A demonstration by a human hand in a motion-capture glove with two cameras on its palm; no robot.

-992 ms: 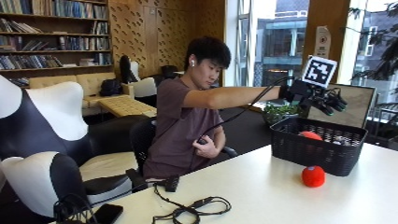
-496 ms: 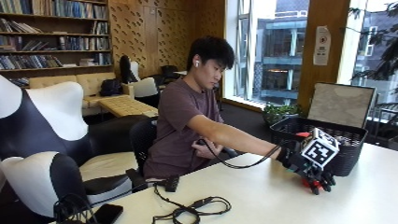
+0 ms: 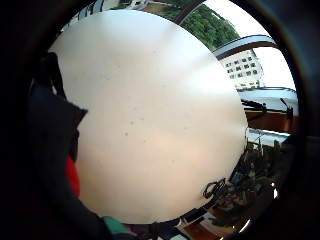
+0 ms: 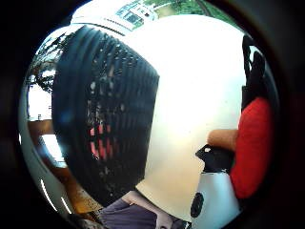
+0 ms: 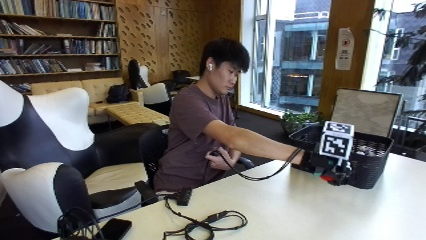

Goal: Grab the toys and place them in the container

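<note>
Outside view: gloved right hand point(image 5: 327, 167) low on the white table point(image 5: 313, 210), just beside the black mesh basket point(image 5: 369, 160). Item: one red toy point(image 4: 251, 145), fingers curled about it (thumb-side palm view shows it against the palm). Recommended handling: lift clear above the basket rim before releasing; avoid clipping the near wall.

The white surface point(image 5: 286, 205) lay open across the lower middle and lower right of the outside view. The black mesh basket point(image 5: 373, 160) stood as the main obstacle at right, with the gloved right hand point(image 5: 326, 167) low just in front of its wall. A coil of black cable point(image 5: 206, 225) lay at lower centre, well apart from both.
</note>
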